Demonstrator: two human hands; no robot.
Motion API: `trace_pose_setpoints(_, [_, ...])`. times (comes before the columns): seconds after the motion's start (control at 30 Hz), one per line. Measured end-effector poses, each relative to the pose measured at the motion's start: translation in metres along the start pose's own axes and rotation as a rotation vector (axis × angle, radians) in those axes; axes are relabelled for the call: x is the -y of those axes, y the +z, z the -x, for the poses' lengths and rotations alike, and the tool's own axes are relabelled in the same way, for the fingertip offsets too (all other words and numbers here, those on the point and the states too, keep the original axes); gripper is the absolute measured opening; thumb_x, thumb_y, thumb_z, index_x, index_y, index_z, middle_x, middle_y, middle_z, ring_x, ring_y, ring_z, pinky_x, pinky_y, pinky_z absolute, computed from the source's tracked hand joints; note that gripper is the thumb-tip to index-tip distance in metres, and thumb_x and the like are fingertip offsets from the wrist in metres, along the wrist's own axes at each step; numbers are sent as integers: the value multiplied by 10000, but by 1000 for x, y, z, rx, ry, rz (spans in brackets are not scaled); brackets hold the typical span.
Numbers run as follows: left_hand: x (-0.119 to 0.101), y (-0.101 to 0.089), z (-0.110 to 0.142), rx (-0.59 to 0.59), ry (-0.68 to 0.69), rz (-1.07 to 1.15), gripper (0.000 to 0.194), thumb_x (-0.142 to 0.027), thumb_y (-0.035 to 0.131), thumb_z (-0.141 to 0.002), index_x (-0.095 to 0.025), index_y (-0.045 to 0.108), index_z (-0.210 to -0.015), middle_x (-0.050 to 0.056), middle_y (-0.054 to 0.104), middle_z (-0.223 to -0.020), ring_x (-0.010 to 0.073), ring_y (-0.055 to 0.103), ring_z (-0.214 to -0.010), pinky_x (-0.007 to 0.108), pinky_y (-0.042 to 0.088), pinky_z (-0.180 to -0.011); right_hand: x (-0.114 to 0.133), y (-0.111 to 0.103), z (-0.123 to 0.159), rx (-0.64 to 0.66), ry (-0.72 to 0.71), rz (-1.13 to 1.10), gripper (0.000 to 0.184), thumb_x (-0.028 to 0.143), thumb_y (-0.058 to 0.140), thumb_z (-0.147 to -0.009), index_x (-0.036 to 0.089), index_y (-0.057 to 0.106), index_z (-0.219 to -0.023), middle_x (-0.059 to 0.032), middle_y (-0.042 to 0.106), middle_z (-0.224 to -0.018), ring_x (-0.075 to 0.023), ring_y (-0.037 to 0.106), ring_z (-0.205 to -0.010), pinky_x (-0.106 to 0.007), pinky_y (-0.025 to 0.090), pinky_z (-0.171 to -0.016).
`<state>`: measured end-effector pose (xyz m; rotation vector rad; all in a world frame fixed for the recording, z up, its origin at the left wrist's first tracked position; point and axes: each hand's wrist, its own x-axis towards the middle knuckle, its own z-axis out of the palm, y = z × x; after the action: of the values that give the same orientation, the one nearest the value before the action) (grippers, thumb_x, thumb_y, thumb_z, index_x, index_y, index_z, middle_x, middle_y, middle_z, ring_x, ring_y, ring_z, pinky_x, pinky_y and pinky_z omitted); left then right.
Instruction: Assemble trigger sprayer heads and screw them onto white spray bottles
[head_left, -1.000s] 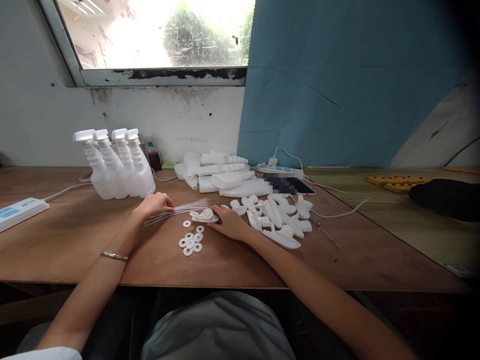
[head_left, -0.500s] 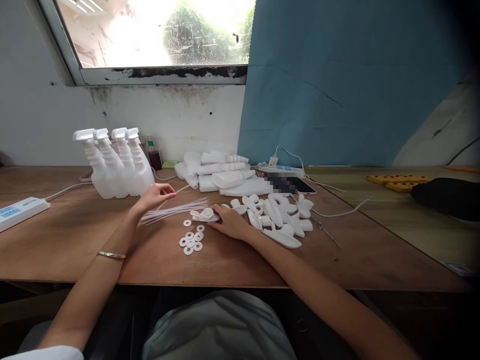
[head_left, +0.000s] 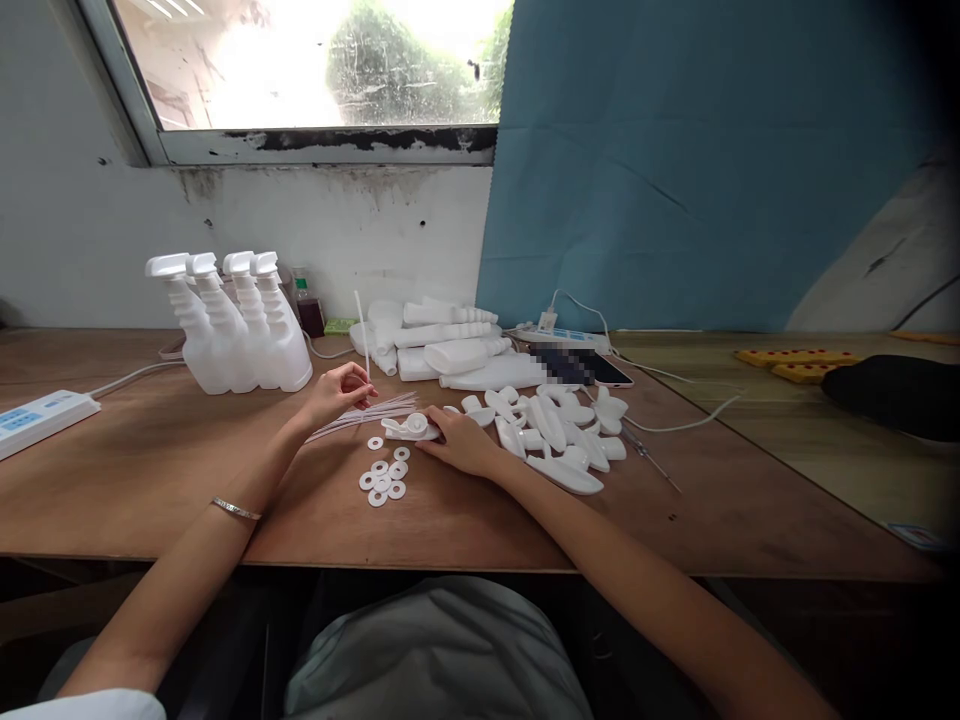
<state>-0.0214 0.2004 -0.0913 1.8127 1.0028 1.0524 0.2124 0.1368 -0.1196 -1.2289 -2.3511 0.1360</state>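
My left hand (head_left: pixel 339 392) pinches a thin white plastic tube (head_left: pixel 362 335), which stands nearly upright above the fingers. Below that hand lies a bundle of similar tubes (head_left: pixel 386 408) on the tabletop. My right hand (head_left: pixel 459 441) is closed on a white spray-bottle trigger head (head_left: pixel 411 428) lying on the table, its round collar facing up. Part of the head is hidden by my fingers. Several flat white ring washers (head_left: pixel 382 482) lie in front of it, one of them a little apart.
More trigger heads (head_left: pixel 562 435) are piled to the right, beside a screwdriver (head_left: pixel 652 467). Empty bottles (head_left: pixel 465 350) lie stacked behind. Several assembled spray bottles (head_left: pixel 244 330) stand at the left back. A power strip (head_left: pixel 45 422), a phone (head_left: pixel 611 371) and cables are also on the table.
My left hand has moved right, toward the trigger head, and the tube in it has swung from slanting low to nearly upright. The right hand stays in place.
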Motion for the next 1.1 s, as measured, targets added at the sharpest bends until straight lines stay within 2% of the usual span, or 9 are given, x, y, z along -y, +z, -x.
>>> trace_pose_setpoints(0.17, [1, -3, 3, 62, -99, -147, 294, -358, 704, -594, -130, 590, -740, 56, 663, -682, 157, 618, -571, 297, 519, -578, 0, 0, 0, 0, -13, -9, 289, 296, 589, -782, 152, 492, -1014, -73, 599, -857, -193, 548, -766, -263, 381, -644])
trace_pose_setpoints(0.23, [0, -3, 3, 48, -108, -143, 286, -360, 705, -590, -127, 616, -729, 51, 658, -664, 151, 607, -556, 289, 511, -570, -1, 0, 1, -1, -9, -10, 288, 299, 587, -784, 155, 492, -1014, -71, 597, -853, -193, 549, -770, -264, 381, -645])
trace_pose_setpoints(0.43, [-12, 6, 2, -68, 60, 207, 267, -340, 705, -634, -138, 608, -780, 61, 675, -792, 127, 603, -651, 258, 497, -640, -3, 2, 1, -9, -12, -8, 272, 299, 601, -773, 164, 501, -987, -61, 596, -849, -191, 550, -774, -261, 383, -649])
trace_pose_setpoints(0.53, [-18, 16, 7, -50, 88, 314, 264, -350, 679, -676, -148, 578, -810, 76, 676, -874, 148, 619, -722, 278, 497, -675, -3, 2, 1, -18, -19, -1, 275, 305, 597, -777, 160, 501, -990, -65, 596, -854, -193, 551, -776, -263, 385, -652])
trace_pose_setpoints(0.73, [-17, 33, 14, 73, 108, 326, 263, -366, 640, -724, -148, 561, -848, 95, 681, -898, 181, 638, -768, 310, 500, -694, -1, 0, 0, -6, -19, -29, 277, 291, 587, -783, 156, 493, -1006, -72, 602, -895, -195, 552, -795, -267, 388, -661])
trace_pose_setpoints(0.9, [-14, 34, 14, 45, 160, 371, 289, -380, 639, -722, -145, 564, -871, 95, 685, -873, 194, 647, -757, 338, 506, -703, 0, 0, 0, 4, -4, -6, 250, 300, 583, -787, 152, 502, -971, -67, 601, -855, -189, 546, -764, -261, 383, -645])
trace_pose_setpoints(1.1, [-19, 35, 18, 69, 164, 328, 275, -358, 615, -751, -132, 560, -897, 103, 679, -884, 188, 639, -782, 338, 507, -732, -1, 0, 0, 10, -8, -37, 298, 295, 579, -789, 156, 494, -1038, -73, 603, -905, -193, 546, -806, -269, 392, -689])
